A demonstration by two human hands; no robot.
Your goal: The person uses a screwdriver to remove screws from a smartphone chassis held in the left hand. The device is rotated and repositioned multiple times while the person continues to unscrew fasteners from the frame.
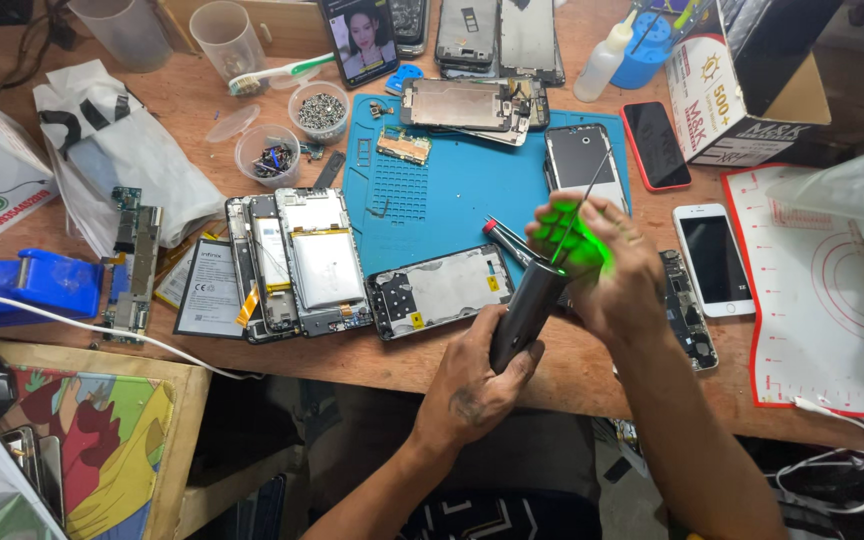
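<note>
The left hand (482, 375) is closed around a dark electric screwdriver (524, 310), held tilted above the table edge (352, 365). The right hand (592, 262) pinches its thin bit (577, 215) at the lit green tip, probably to seat it, beside an opened phone (440, 290).

The right hand (592, 262) washes out under green glare, so its fingertips and the tip of the dark cylindrical powered tool (524, 312) cannot be told. At two o'clock the white printed cardboard box (722, 100) runs off the top edge. At eight o'clock the blue plastic tape dispenser (22, 290) is cut by the left edge.
</note>
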